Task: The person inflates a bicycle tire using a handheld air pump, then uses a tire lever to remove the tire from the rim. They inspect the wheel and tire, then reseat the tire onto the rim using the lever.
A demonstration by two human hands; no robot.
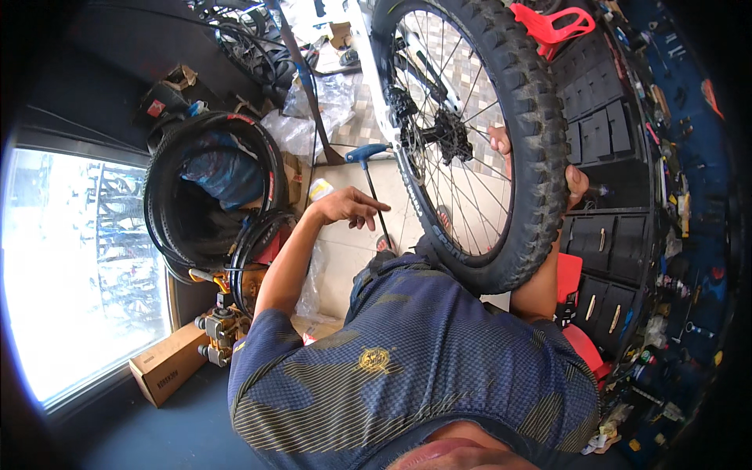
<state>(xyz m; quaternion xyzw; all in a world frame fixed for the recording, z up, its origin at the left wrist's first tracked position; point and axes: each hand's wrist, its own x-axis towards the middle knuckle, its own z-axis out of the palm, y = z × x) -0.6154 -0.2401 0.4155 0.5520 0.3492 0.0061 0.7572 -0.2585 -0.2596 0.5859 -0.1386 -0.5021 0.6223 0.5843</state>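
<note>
A bicycle front wheel point(533, 145) with a thick knobby tire stands in front of me, tilted, by a white fork leg point(384, 102). My right hand point(576, 185) reaches around the tire from its right side and grips it; some of its fingers show through the spokes. A hex wrench point(368, 153) with a blue handle sits left of the hub, its handle end against the fork's lower end and its long shaft pointing toward me. My left hand point(348, 207) is at that shaft, index finger stretched across it and the others loosely bent, not wrapped around.
Bicycle tires point(153, 188) are stacked on the left, near a cardboard box point(168, 364) and a window. Clear plastic wrapping point(313, 110) lies on the floor beyond. On the right are black drawers point(599, 235), a red plastic part point(560, 27) and a tool-covered blue surface point(697, 235).
</note>
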